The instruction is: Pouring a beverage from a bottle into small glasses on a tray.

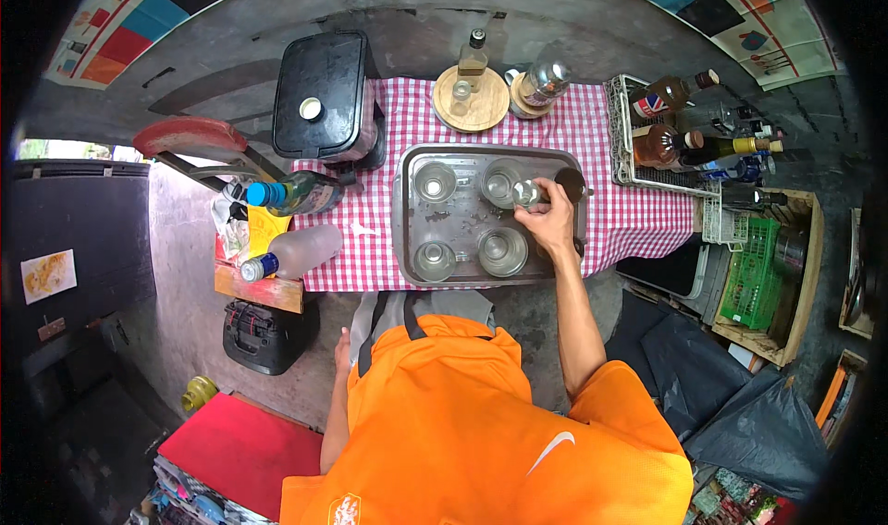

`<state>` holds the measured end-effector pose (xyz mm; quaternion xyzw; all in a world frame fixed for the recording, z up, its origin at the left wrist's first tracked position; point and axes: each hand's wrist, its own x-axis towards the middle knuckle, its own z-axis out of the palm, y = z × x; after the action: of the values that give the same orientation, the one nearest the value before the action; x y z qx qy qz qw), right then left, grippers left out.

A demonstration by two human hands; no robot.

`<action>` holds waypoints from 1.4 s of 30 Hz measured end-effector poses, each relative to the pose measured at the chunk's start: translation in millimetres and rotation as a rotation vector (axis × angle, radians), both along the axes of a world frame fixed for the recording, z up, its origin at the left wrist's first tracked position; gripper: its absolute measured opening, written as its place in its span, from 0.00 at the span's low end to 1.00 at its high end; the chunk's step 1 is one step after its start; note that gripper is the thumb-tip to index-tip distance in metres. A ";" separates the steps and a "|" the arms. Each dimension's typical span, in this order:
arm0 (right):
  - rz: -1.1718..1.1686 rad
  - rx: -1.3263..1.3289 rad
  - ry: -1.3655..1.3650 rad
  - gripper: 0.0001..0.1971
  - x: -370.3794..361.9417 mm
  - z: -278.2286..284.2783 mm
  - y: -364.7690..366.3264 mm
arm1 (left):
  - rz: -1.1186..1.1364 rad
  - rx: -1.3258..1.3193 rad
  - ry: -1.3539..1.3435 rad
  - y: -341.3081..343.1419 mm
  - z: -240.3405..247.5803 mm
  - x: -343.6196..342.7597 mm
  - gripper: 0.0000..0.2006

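My right hand (552, 218) reaches over the brown tray (403, 215), its fingers closed on a small clear shot glass (526, 193). A clear tumbler (500, 184) stands right beside the shot glass. A dark cup (570, 182) sits at the tray's right end, partly behind my fingers. Other clear tumblers stand on the tray: one at the back left (435, 183), one at the front left (435, 260) and one at the front middle (502, 251). My left hand (342, 349) hangs low at my side, away from the table; its fingers look straight, with nothing seen in them.
A checked cloth (638, 220) covers the table. Left are a black lidded container (319, 99), a blue-capped bottle (305, 192) and a frosted bottle (310, 250). Behind the tray, a round wooden board (444, 118) carries a bottle. A wire basket (618, 136) of bottles stands right.
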<state>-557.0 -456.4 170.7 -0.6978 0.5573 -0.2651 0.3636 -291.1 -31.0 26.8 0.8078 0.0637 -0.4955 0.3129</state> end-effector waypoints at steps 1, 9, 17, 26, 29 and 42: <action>0.003 0.004 -0.002 0.27 -0.2 -1.3 -0.5 | -0.005 -0.023 -0.017 2.6 -1.4 -0.1 0.36; 0.000 -0.012 -0.024 0.27 -2.2 -5.8 -0.6 | -0.023 0.034 0.003 6.2 -14.5 3.6 0.37; -0.005 -0.013 0.007 0.27 0.3 -2.1 0.5 | -0.003 0.051 -0.012 13.6 -30.3 3.2 0.37; -0.017 0.004 0.000 0.28 1.1 -3.9 2.2 | 0.021 0.034 -0.034 13.7 -27.1 1.3 0.35; -0.022 -0.004 0.002 0.28 1.4 -4.3 2.5 | 0.012 -0.038 -0.034 7.3 -15.7 -0.1 0.35; -0.021 -0.001 0.001 0.28 0.8 -5.3 -0.3 | -0.059 0.050 0.006 16.7 -35.3 8.0 0.39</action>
<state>-556.3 -456.7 165.5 -0.6922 0.5647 -0.2687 0.3601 -283.1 -14.2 -8.5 0.8154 0.0533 -0.5051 0.2779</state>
